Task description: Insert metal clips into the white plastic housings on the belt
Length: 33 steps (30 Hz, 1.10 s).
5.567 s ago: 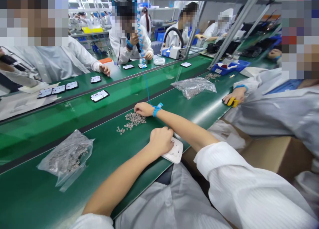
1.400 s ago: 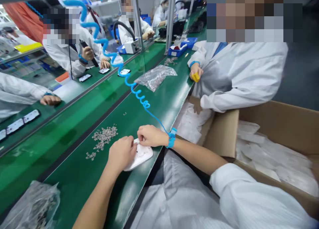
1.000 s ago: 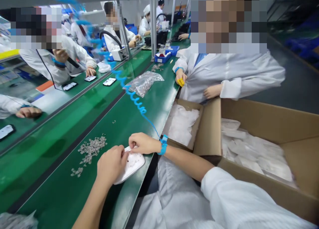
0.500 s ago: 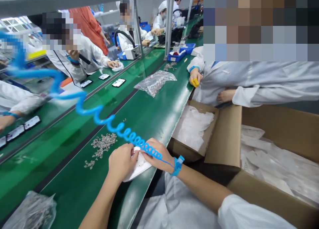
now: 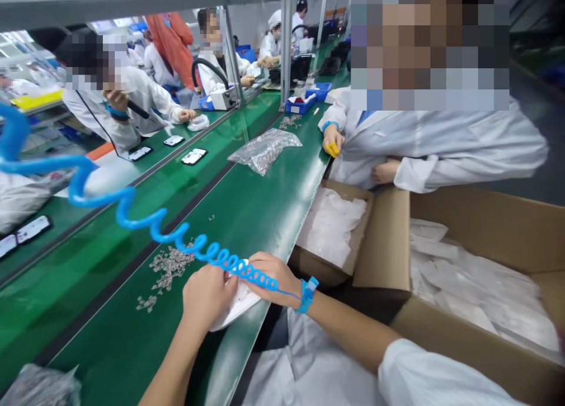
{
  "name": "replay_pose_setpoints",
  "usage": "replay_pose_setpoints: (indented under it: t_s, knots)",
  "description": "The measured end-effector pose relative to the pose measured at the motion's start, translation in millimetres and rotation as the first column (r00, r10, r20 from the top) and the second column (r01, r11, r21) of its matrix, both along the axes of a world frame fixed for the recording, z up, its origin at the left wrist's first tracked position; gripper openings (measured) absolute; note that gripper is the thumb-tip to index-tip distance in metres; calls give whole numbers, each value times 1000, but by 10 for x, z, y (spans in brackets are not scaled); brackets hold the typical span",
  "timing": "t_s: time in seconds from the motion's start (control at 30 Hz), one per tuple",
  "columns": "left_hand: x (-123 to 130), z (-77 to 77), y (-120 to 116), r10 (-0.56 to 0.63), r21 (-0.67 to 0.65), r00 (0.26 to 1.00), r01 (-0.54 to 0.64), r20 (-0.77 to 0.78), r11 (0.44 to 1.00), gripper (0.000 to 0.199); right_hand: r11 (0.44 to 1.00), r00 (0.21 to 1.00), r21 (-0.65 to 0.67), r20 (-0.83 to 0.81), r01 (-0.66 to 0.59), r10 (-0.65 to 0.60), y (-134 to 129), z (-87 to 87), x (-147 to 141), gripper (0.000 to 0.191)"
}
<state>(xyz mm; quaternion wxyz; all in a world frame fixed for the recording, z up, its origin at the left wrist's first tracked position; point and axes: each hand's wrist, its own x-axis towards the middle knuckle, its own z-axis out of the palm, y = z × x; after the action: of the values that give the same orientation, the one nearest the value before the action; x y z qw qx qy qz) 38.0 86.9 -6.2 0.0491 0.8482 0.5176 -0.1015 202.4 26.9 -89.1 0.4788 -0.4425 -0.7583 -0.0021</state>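
Observation:
Both my hands are on a white plastic shell-like part [image 5: 242, 309] with rounded edges, at the near edge of the green bench. My left hand [image 5: 206, 294] grips its left side, fingers curled and thumb pressed over the rim. Closed around the far right side is my right hand [image 5: 274, 276], partly hidden by a coiled blue cord [image 5: 212, 250] that runs to a blue strap [image 5: 308, 294] on its wrist. Just left of my hands lies a loose pile of small metal pieces [image 5: 170, 268]. My fingertips are mostly hidden.
A clear bag of small parts [image 5: 267, 149] lies farther up the bench [image 5: 238, 203]; another bag [image 5: 39, 385] is at lower left. Cardboard boxes [image 5: 382, 241] with white wrapped pieces stand at right. A co-worker's hand [image 5: 332, 141] holds something yellow. White-and-black units [image 5: 194, 156] sit across the line.
The view has shifted slightly, so the bench, boxes and co-workers appear farther left. My hands keep hold of the white part in nearly the same pose.

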Motion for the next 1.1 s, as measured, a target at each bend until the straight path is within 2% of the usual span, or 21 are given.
replay_pose_setpoints:
  t_s: [0.1, 0.23, 0.37, 0.57, 0.7, 0.77, 0.83, 0.9, 1.0, 1.1]
  knots:
    - [-9, -17, 17, -4, -16, 1000, 3, -21, 1000, 27, 999, 1000, 40, 22, -8, 7, 8, 6, 4, 20]
    - [-19, -19, 37, -31, 25, 999, 31, -8, 999, 24, 997, 999, 70, 36, -27, 24, 18, 23, 19, 23]
    - [-21, -21, 44, -18, -9, 999, 18, -36, 1000, 29, 997, 998, 68, 54, -39, 35, 27, 24, 29, 24]
    - [53, 43, -53, 6, 12, 1000, -5, -12, 1000, 28, 991, 992, -58, 47, -118, 120, 7, -45, 43, 23]
    - [110, 69, -80, 20, 31, 1000, -20, -11, 999, 29, 974, 987, -167, -82, -153, 141, 9, -55, 67, 20]
    - [124, 76, -89, 20, 41, 1000, -19, -19, 999, 29, 966, 977, -218, -189, -139, 98, 20, -11, 97, 13]
    - [130, 81, -92, 18, 47, 999, -16, -35, 999, 29, 952, 970, -289, -240, -103, 32, 53, 48, 124, 25]
    - [132, 82, -89, 13, 48, 999, -11, -41, 999, 29, 923, 979, -375, -205, -84, 6, 105, 100, 130, 34]
    - [132, 72, -88, 16, 53, 999, -13, -50, 998, 32, 882, 991, -470, -128, -38, -26, 176, 142, 91, 27]
    - [130, 50, -100, 12, 70, 999, -8, -52, 998, 34, 869, 984, -495, -154, -2, -85, 205, 148, 42, 21]
